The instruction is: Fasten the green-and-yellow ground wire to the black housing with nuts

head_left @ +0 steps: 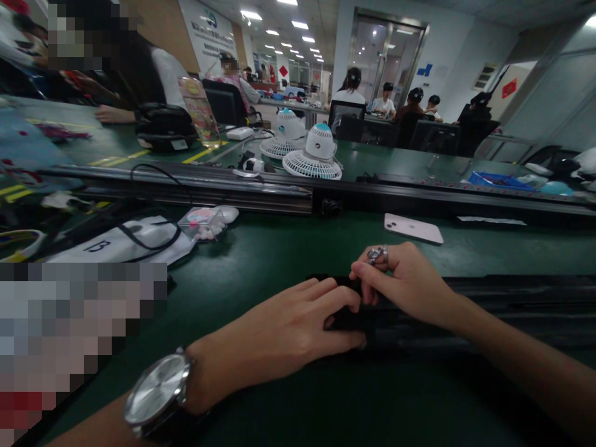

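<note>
My left hand [284,323], with a silver watch [161,388] on the wrist, reaches across the green table. Its thumb and index finger bend around the left end of a long black ridged bar [503,304] that runs off to the right. Just above that end is my right hand [405,273], wearing rings. Its thumb and fingers are pinched together, and anything between them is too small or too hidden to tell. The fingertips of both hands nearly meet.
Beyond my hands lies a pink phone [413,228]. A clear box [205,223] and a white bag [125,239] are at left. A metal rail [209,189] crosses the table, with white fans [319,155] behind it. A blue tray [500,180] sits right. People sit farther back.
</note>
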`<state>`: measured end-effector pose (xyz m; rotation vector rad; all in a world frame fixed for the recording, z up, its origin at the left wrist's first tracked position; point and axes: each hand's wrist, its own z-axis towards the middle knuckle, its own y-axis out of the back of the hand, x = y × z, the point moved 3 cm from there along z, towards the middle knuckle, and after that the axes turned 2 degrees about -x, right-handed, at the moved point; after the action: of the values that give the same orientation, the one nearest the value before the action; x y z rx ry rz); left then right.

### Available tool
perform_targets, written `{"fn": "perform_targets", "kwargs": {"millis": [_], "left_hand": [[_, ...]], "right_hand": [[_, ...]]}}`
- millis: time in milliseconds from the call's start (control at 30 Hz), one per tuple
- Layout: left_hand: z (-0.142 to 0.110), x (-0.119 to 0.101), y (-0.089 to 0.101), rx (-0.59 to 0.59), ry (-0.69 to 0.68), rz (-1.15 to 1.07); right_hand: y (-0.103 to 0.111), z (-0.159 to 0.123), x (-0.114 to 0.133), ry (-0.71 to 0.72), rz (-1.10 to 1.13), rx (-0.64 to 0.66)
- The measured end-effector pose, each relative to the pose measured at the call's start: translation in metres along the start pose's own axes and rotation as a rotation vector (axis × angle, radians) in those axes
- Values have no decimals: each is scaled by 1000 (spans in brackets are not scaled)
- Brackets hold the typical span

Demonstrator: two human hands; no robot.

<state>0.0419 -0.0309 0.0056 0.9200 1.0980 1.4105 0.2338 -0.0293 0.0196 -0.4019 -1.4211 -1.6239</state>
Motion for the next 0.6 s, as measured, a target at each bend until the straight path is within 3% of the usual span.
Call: {"fn": "perform_targets", "kwargs": {"millis": [267,600], "left_hand": [[-2,7,13,-111,20,56],[-5,12,7,-17,63,37]], "right_hand": [[-1,0,-5,-65,50,24],[-2,1,-5,-88,79,48]]}}
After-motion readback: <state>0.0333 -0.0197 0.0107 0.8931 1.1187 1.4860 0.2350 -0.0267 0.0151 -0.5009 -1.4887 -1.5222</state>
